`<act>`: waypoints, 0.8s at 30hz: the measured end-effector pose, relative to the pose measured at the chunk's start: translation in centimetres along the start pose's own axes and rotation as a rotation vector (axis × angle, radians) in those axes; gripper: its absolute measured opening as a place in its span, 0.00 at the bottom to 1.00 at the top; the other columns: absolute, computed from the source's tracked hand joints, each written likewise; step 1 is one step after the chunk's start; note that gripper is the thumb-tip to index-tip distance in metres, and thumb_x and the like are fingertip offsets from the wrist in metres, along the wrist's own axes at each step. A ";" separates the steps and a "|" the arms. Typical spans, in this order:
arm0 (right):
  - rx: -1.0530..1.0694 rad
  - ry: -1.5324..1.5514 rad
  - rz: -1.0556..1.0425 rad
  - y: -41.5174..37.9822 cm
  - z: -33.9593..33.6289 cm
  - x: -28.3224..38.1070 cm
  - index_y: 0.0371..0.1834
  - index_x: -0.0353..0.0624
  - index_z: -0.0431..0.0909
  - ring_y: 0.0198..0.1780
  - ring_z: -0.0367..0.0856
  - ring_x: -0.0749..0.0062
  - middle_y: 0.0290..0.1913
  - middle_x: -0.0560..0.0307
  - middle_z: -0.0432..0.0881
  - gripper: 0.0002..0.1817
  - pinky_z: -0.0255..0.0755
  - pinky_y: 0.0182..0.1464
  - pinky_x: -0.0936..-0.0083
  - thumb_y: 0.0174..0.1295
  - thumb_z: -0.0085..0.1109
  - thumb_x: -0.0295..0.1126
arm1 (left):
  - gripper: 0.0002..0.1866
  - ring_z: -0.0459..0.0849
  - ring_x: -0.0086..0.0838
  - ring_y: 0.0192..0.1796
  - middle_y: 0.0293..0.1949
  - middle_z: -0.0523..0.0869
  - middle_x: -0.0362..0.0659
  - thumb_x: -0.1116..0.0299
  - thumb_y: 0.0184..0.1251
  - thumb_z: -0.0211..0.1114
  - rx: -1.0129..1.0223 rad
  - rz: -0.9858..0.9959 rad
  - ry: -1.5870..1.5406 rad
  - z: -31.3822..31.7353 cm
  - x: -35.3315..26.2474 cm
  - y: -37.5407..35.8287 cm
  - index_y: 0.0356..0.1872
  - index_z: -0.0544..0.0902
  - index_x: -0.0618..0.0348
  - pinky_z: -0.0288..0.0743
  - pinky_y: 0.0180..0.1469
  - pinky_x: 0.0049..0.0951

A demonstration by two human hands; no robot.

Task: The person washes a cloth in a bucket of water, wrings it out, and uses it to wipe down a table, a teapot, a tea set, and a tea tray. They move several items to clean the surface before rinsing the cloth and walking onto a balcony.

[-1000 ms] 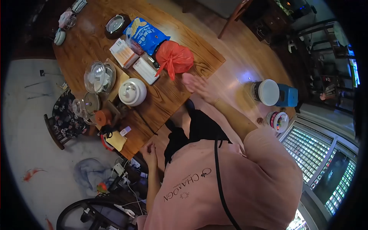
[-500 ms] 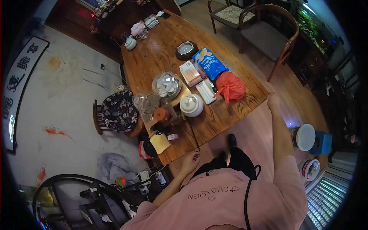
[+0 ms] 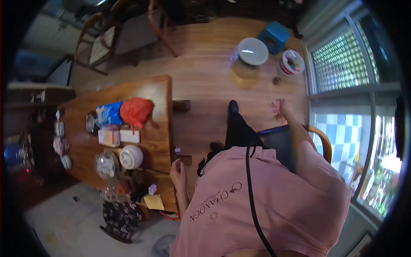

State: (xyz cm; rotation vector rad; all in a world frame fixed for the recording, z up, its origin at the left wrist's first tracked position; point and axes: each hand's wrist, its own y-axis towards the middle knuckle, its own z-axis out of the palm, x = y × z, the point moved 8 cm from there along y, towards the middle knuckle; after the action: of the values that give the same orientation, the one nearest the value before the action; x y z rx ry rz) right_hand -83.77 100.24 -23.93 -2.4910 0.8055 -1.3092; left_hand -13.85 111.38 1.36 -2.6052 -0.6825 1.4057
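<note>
My left hand [image 3: 178, 172] is beside the near edge of the wooden table [image 3: 158, 165], its fingers curled and somewhat blurred. What lies within them, if anything, I cannot make out. My right hand [image 3: 286, 109] reaches out over the floor, fingers closed, in front of the dark seat of a chair [image 3: 280, 143]. A small pinkish thing [image 3: 274, 106] shows at its fingertips; blur hides its kind and whether it is gripped. On the table, a red plastic bag [image 3: 136, 112], a blue packet [image 3: 108, 115] and a white lidded pot [image 3: 131, 157] stand away from both hands.
A white-lidded bucket [image 3: 252, 51], a blue stool [image 3: 274, 37] and a tub of colourful items [image 3: 292, 62] stand on the wooden floor. Windows [image 3: 342, 55] line the right side. Wooden chairs [image 3: 132, 34] are beyond the table. A black cable [image 3: 252, 197] hangs over my shirt.
My view has swung right, so the table now lies at left and the windows show. My right hand has left the table corner for the chair and window side. My left hand stays near the table edge.
</note>
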 end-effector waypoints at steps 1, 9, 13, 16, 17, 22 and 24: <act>-0.041 -0.870 -0.022 -1.9 -2.5 2.6 0.52 0.45 0.73 0.49 0.82 0.41 0.48 0.37 0.82 0.18 0.78 0.48 0.54 0.73 0.38 0.44 | 0.14 0.86 0.30 0.42 0.40 0.87 0.49 0.71 0.67 0.62 0.067 0.025 0.019 1.6 -1.4 1.6 0.52 0.80 0.64 0.79 0.44 0.28; -0.208 -0.526 0.256 0.3 -9.4 7.8 0.50 0.45 0.75 0.44 0.83 0.38 0.42 0.36 0.84 0.19 0.76 0.46 0.47 0.74 0.39 0.46 | 0.13 0.86 0.40 0.46 0.44 0.86 0.52 0.71 0.68 0.62 0.287 0.235 0.414 15.1 -17.9 16.0 0.52 0.81 0.62 0.78 0.50 0.34; -0.345 -0.120 0.251 6.9 -10.1 13.5 0.45 0.43 0.77 0.42 0.82 0.37 0.40 0.37 0.84 0.19 0.74 0.44 0.44 0.73 0.42 0.46 | 0.14 0.85 0.40 0.47 0.44 0.86 0.52 0.70 0.68 0.62 0.318 0.294 0.334 21.1 -24.7 20.7 0.52 0.80 0.61 0.78 0.51 0.34; -0.277 -0.376 0.215 14.5 -8.8 14.7 0.50 0.46 0.80 0.42 0.84 0.42 0.38 0.41 0.85 0.20 0.78 0.42 0.52 0.65 0.56 0.48 | 0.14 0.85 0.42 0.48 0.45 0.85 0.52 0.70 0.68 0.62 0.378 0.294 0.347 24.8 -26.4 23.3 0.53 0.80 0.61 0.77 0.52 0.35; -0.357 -0.264 0.157 16.3 -9.1 16.8 0.48 0.49 0.83 0.40 0.85 0.43 0.37 0.43 0.86 0.19 0.78 0.41 0.54 0.62 0.59 0.49 | 0.14 0.85 0.43 0.48 0.45 0.85 0.53 0.70 0.68 0.61 0.409 0.301 0.380 26.0 -26.1 24.2 0.53 0.80 0.61 0.77 0.52 0.36; -0.427 -0.395 0.076 26.9 -7.3 21.5 0.44 0.57 0.87 0.35 0.84 0.44 0.31 0.48 0.86 0.18 0.79 0.39 0.56 0.57 0.62 0.52 | 0.14 0.84 0.47 0.50 0.46 0.85 0.54 0.69 0.68 0.61 0.518 0.259 0.514 31.6 -25.6 29.6 0.53 0.80 0.60 0.77 0.53 0.40; -0.285 -0.296 -0.022 31.3 -6.7 24.2 0.44 0.60 0.87 0.44 0.83 0.47 0.38 0.51 0.87 0.18 0.77 0.46 0.55 0.59 0.60 0.55 | 0.13 0.84 0.48 0.50 0.46 0.85 0.54 0.68 0.68 0.61 0.598 0.193 0.573 35.4 -25.7 32.9 0.52 0.81 0.59 0.77 0.52 0.40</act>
State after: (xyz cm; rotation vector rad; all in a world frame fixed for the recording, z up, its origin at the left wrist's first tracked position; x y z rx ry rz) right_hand -89.66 61.21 -16.53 -2.8277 0.9484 -0.8480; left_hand -43.75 66.66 -8.73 -2.4103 0.0643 0.6663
